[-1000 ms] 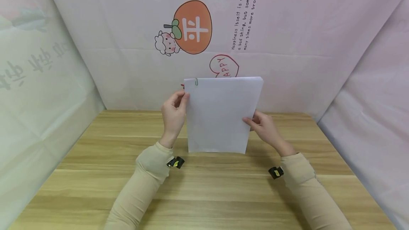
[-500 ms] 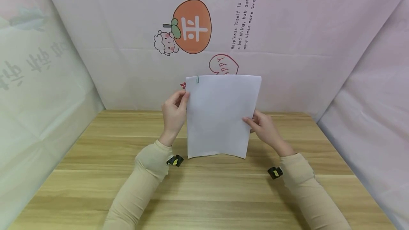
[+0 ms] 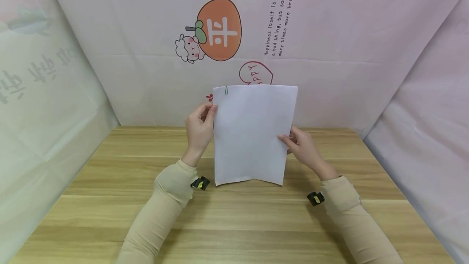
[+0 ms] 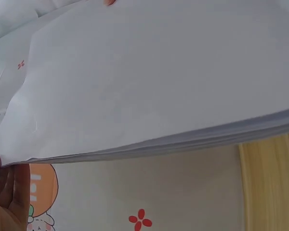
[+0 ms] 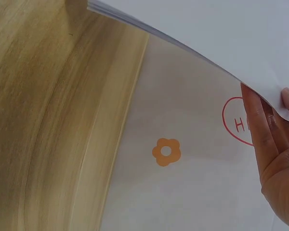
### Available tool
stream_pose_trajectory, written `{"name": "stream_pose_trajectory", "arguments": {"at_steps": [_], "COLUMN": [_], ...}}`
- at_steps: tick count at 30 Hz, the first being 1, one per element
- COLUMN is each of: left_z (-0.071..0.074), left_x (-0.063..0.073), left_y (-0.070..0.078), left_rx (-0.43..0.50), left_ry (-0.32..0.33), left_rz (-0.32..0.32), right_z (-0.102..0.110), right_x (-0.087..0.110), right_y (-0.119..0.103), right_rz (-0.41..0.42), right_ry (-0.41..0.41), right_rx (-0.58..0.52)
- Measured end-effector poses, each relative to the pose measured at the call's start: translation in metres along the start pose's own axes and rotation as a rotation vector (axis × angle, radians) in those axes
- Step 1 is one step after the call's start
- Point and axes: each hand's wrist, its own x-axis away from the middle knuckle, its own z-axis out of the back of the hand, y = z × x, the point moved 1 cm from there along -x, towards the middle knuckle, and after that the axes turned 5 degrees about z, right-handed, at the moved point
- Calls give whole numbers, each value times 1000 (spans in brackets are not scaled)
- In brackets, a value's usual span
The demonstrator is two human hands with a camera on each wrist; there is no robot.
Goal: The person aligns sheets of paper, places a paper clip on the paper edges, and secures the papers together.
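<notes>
A stack of white paper sheets [image 3: 253, 133] stands nearly upright between both hands in the head view, its lower edge bowed. A green paper clip [image 3: 226, 90] sits on the top edge near the upper left corner. My left hand [image 3: 199, 129] pinches the stack's left edge high up, thumb in front. Lower on the right edge, my right hand [image 3: 303, 146] holds the stack with its thumb on the front face and its fingers behind. The left wrist view shows the layered edges of the sheets [image 4: 149, 96]. In the right wrist view, fingers [image 5: 260, 130] lie behind the paper.
A wooden table [image 3: 234, 223] spreads beneath the hands. Behind it hangs a white printed cloth [image 3: 329, 52] with an orange fruit drawing and lettering. Similar pale cloths [image 3: 47, 113] enclose the left and right sides.
The stack's lower edge has come down a little and now bows at its middle. Its sheets look more evenly aligned at the upper right. Both hands keep nearly the same place and hold.
</notes>
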Motion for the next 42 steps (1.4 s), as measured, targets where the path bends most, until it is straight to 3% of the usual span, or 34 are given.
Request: {"name": "stream_pose_trajectory", "arguments": {"at_steps": [10,17,26,42], "left_z": [-1,-7,-7,-13], "left_x": [-3,-11,-14,-17], "left_y": [-3,-40,-55,-73], "left_rx": [-40,-49,-59,-158], "left_ry": [-38,-55,-116,-215], "left_rz": [23,48,33,162], "right_z": [1,0,-2,-10], "right_x": [2,3,4,5], "right_y": [0,2,3,11], "right_rz": [-74,-131,-180,-325], "right_ry": [-47,-93,-119,-187], "right_rx": [-11,-53,-65,-119]}}
